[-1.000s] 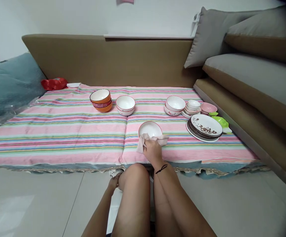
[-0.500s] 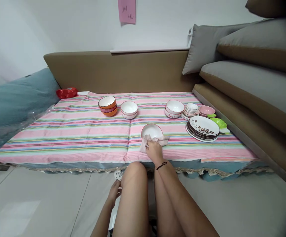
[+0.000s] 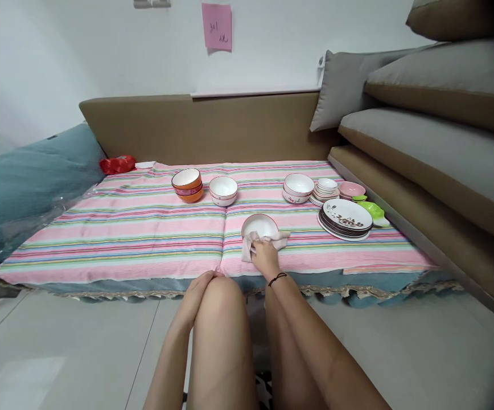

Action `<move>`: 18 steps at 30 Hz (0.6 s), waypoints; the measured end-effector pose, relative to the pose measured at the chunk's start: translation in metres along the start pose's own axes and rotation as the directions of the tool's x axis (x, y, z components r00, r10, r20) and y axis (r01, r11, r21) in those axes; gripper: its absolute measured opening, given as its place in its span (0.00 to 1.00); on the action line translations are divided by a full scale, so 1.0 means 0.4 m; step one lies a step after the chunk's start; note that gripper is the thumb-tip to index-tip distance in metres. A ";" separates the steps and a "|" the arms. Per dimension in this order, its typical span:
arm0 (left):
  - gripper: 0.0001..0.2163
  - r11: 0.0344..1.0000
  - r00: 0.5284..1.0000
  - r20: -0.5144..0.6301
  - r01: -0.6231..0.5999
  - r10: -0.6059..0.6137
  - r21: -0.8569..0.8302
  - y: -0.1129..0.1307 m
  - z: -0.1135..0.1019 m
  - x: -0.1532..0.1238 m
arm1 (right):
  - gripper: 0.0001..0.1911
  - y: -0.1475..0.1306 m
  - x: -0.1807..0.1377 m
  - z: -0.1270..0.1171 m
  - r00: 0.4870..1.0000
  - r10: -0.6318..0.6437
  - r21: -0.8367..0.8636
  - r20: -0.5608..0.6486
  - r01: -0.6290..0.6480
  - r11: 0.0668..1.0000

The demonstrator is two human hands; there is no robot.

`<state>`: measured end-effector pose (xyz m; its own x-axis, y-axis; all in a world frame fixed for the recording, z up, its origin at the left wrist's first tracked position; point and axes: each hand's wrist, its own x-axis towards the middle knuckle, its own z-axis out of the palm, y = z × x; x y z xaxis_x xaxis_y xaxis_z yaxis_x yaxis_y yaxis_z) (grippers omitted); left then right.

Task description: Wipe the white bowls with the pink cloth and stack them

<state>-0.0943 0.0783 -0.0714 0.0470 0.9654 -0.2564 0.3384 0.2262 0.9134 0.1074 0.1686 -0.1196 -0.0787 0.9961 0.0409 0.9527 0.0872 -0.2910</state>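
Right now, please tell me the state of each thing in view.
Right hand: closed on pale cloth
Left hand: resting at left knee
Pale cloth: crumpled, covering near part of red-rimmed bowl
Red-rimmed bowl: open side up
Orange and red bowls: stacked three high
Left white bowls: stacked
Right white bowls: stacked
Small white dishes: stacked
Brown-patterned plates: stacked
Striped cover: spread, wrinkled
Pink note: fixed to wall
Sofa cushions: piled

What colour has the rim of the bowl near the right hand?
The bowl has a red rim; head view.
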 end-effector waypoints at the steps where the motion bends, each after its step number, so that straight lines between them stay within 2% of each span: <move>1: 0.22 1.000 1.000 -0.004 -0.021 0.021 0.015 0.013 0.001 -0.013 | 0.14 0.002 0.000 -0.001 1.000 -0.006 -0.004 0.002 0.006 1.000; 4: 0.20 0.951 0.972 -0.125 -0.160 0.198 0.265 0.027 0.027 -0.058 | 0.14 0.002 0.003 -0.004 1.000 -0.017 -0.026 0.020 0.017 1.000; 6: 0.20 0.820 0.900 -0.207 -0.228 0.383 0.525 0.018 0.061 -0.090 | 0.14 -0.005 0.007 -0.007 0.999 -0.008 -0.048 0.038 0.010 0.999; 8: 0.22 0.664 0.816 -0.235 -0.224 0.528 0.713 0.001 0.099 -0.126 | 0.14 -0.015 0.010 -0.011 0.999 0.004 -0.076 0.052 0.000 0.997; 10: 0.26 0.526 0.759 -0.197 -0.216 0.621 0.823 -0.019 0.130 -0.166 | 0.15 -0.026 0.012 -0.016 0.998 0.003 -0.103 0.068 0.004 0.995; 14: 0.34 0.289 0.718 -0.016 -0.259 0.695 0.922 -0.065 0.161 -0.256 | 0.14 -0.039 0.017 -0.029 0.993 -0.014 -0.148 0.121 0.032 0.988; 18: 0.33 0.106 0.661 0.150 -0.331 0.735 0.938 -0.136 0.174 -0.345 | 0.16 -0.043 0.027 -0.043 0.989 -0.015 -0.179 0.148 0.041 0.983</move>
<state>-0.0536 -0.0764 -0.1077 0.4209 0.7852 0.4542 0.9017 -0.4168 -0.1151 0.0952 0.1775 -0.0975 -0.1354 0.9860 -0.0971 0.9858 0.1242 -0.1131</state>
